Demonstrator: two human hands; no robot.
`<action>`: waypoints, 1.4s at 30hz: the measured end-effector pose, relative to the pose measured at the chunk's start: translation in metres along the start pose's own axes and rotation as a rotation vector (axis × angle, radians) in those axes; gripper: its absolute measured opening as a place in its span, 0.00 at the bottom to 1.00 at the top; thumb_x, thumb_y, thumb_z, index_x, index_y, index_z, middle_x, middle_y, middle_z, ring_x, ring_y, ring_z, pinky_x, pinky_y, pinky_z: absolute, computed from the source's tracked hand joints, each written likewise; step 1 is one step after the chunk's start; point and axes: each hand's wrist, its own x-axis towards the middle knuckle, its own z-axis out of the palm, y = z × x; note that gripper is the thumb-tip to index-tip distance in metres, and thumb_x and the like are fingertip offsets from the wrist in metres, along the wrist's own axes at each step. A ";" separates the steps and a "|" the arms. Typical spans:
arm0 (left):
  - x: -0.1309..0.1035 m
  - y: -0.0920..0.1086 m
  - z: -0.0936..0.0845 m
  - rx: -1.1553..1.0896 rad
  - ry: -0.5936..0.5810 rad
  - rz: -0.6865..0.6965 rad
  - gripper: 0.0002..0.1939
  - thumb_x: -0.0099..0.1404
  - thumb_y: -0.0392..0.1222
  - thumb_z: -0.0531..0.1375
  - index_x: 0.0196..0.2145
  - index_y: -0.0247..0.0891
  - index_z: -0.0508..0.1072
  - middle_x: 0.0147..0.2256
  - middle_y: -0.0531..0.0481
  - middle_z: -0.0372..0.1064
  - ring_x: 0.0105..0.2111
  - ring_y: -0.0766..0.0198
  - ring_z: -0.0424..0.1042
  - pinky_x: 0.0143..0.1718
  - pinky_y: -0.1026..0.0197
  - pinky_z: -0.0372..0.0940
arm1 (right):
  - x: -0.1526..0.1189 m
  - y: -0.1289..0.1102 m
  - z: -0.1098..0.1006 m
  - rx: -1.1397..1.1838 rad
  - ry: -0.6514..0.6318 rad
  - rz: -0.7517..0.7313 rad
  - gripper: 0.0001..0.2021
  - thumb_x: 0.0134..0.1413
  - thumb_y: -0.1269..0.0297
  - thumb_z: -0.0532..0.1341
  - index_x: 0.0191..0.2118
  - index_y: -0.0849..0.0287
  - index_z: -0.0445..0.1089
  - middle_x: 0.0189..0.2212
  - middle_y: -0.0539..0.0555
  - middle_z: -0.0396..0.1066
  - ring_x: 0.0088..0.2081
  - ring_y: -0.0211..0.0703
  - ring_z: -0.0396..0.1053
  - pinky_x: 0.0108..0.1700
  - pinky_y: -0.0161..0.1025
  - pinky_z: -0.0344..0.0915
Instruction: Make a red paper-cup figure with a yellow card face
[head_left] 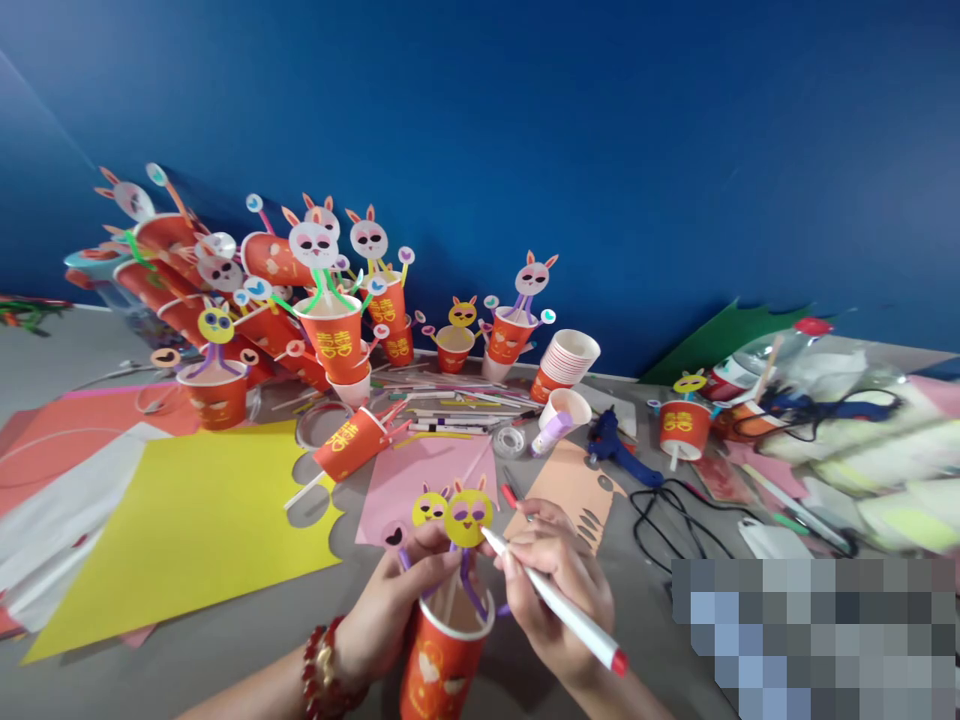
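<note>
1. Looking down, we saw a grey table set against a deep blue wall.
2. We saw sheets of paper spread over the table: one yellow sheet, one pink sheet and one red sheet at the left edge.
3. We counted one finished rabbit cup standing high in the crowd at the back, one toppled cup lying on its side near the pink sheet, and one stack of plain cups tilted beside a single white cup; the rest of the crowd was too tangled for us to count.
4. We noted one blue glue gun lying to the right of the white cup, with a black cord looping toward us.
5. Our left hand was curled around an orange cup near the bottom edge, fingers pressed together on its side.
6. We counted two yellow faces rising above that cup on purple stems.
7. Our right hand pinched one white marker, its tip touching the larger yellow face.
</note>
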 end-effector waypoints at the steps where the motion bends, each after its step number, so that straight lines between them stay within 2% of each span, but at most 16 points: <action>1: 0.000 0.000 0.000 0.003 0.002 -0.003 0.12 0.65 0.36 0.62 0.46 0.37 0.78 0.41 0.43 0.78 0.40 0.55 0.77 0.42 0.59 0.68 | 0.000 0.000 0.000 -0.004 0.003 0.002 0.09 0.52 0.79 0.58 0.34 0.56 0.66 0.23 0.49 0.74 0.24 0.41 0.72 0.44 0.52 0.74; 6: 0.000 0.000 -0.001 0.010 0.012 -0.010 0.12 0.65 0.37 0.63 0.46 0.36 0.78 0.41 0.42 0.78 0.38 0.55 0.78 0.41 0.59 0.69 | 0.000 0.000 0.000 -0.012 0.013 0.011 0.09 0.53 0.79 0.57 0.34 0.57 0.66 0.23 0.49 0.74 0.23 0.41 0.71 0.46 0.55 0.73; 15: 0.000 -0.001 -0.003 0.014 0.059 -0.028 0.12 0.63 0.39 0.65 0.44 0.36 0.78 0.42 0.42 0.78 0.39 0.54 0.78 0.42 0.58 0.69 | -0.001 0.000 0.000 -0.005 0.004 0.027 0.09 0.53 0.79 0.57 0.34 0.56 0.66 0.23 0.49 0.73 0.23 0.41 0.72 0.46 0.55 0.73; 22: 0.000 -0.002 -0.003 -0.002 0.044 -0.029 0.12 0.63 0.38 0.65 0.45 0.36 0.78 0.42 0.42 0.78 0.41 0.53 0.78 0.43 0.58 0.69 | -0.001 0.000 -0.001 0.020 0.007 0.029 0.09 0.52 0.79 0.58 0.33 0.57 0.65 0.22 0.49 0.72 0.23 0.40 0.71 0.47 0.57 0.72; 28: 0.000 -0.002 -0.002 -0.003 0.042 -0.033 0.11 0.63 0.38 0.64 0.44 0.35 0.79 0.42 0.42 0.78 0.40 0.55 0.78 0.44 0.59 0.68 | -0.005 -0.001 -0.003 0.047 0.056 0.051 0.11 0.52 0.79 0.56 0.39 0.58 0.65 0.27 0.51 0.72 0.28 0.44 0.73 0.46 0.57 0.72; 34: 0.001 -0.001 -0.002 -0.002 0.046 -0.019 0.11 0.63 0.38 0.64 0.44 0.35 0.78 0.40 0.43 0.79 0.38 0.57 0.78 0.43 0.60 0.68 | 0.001 -0.002 -0.003 0.033 -0.039 -0.035 0.12 0.48 0.78 0.56 0.38 0.57 0.65 0.25 0.49 0.70 0.25 0.41 0.68 0.45 0.56 0.71; 42: 0.001 -0.001 -0.001 -0.005 0.037 -0.007 0.10 0.63 0.37 0.64 0.43 0.36 0.78 0.40 0.43 0.79 0.39 0.57 0.77 0.44 0.60 0.68 | 0.002 0.001 0.001 0.049 -0.045 -0.027 0.10 0.47 0.78 0.57 0.35 0.56 0.66 0.23 0.48 0.68 0.25 0.40 0.65 0.45 0.54 0.70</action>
